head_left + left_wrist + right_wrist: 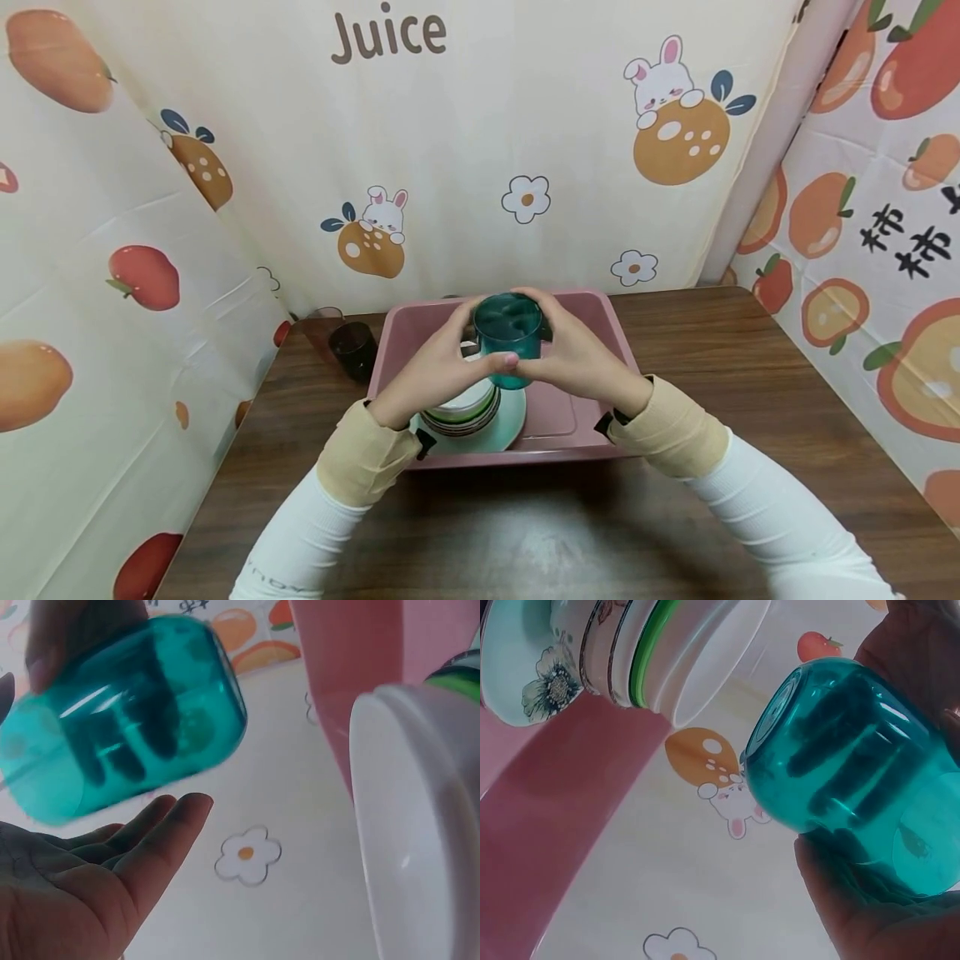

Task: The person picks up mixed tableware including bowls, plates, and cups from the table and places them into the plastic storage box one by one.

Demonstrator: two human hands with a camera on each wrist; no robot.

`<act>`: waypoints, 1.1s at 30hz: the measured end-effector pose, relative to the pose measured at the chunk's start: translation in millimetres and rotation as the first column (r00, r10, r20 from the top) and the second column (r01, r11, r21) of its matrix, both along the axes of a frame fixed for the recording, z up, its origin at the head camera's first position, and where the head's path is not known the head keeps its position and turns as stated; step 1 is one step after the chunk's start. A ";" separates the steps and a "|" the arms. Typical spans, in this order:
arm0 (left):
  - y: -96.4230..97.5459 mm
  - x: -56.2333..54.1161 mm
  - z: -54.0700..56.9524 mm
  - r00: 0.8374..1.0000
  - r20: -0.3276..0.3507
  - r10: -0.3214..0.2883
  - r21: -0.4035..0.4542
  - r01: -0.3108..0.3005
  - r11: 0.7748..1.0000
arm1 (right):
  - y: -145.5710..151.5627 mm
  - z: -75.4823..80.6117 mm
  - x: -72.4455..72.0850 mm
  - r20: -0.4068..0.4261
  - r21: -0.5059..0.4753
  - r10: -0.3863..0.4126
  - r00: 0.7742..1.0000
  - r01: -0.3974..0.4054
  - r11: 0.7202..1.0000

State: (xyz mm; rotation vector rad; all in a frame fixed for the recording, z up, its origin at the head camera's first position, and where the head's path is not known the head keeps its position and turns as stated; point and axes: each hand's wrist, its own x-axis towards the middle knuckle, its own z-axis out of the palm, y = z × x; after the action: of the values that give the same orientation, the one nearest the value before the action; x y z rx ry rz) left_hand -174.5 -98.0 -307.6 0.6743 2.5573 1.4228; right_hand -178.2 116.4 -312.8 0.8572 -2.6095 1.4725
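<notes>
While between hands [444, 367] [583, 360] (two), one cup [508, 337]

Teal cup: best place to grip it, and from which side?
I'd wrap the side wall of the teal cup below the rim, coming from left and right as the left hand and right hand do. It's mouth up, round and smooth, with no handle showing; nearby bowls sit lower, so underneath looks awkward.

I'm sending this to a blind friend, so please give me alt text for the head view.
A person's left hand and right hand hold a translucent teal cup over a pink tray, which holds stacked bowls on a pale green plate. A dark cup sits left of the tray on a brown wooden table, before a fruit-print backdrop.
</notes>
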 end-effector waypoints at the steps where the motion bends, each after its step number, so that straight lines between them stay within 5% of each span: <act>1: -2.0 0.0 1.0 1.000 0.006 0.011 0.001 -0.011 1.000 | 0.7 0.6 -0.8 0.008 0.001 -0.008 1.000 0.008 1.000; 11: -40.8 3.2 6.4 0.992 0.012 0.128 0.091 -0.129 0.988 | 22.4 2.6 -19.0 0.104 -0.044 -0.100 0.990 0.105 0.993; 17: -70.5 3.4 0.2 0.970 -0.008 0.245 0.054 -0.244 0.968 | 37.7 -2.9 -36.2 0.187 -0.048 -0.180 0.966 0.192 0.980; 28: -124.3 9.2 -33.3 0.933 -0.027 0.359 -0.081 -0.360 0.929 | 47.5 -27.9 -68.6 0.236 0.023 -0.254 0.938 0.256 0.966; 33: -137.8 10.7 -53.4 0.921 0.024 0.388 -0.173 -0.379 0.909 | 50.8 -42.6 -81.2 0.268 0.070 -0.288 0.919 0.280 0.957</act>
State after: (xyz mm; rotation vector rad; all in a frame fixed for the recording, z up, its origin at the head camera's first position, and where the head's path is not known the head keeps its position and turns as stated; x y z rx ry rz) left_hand -163.8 -235.8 -360.9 0.1015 2.8293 1.2774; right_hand -259.3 167.2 -355.5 0.2659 -2.8007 1.5684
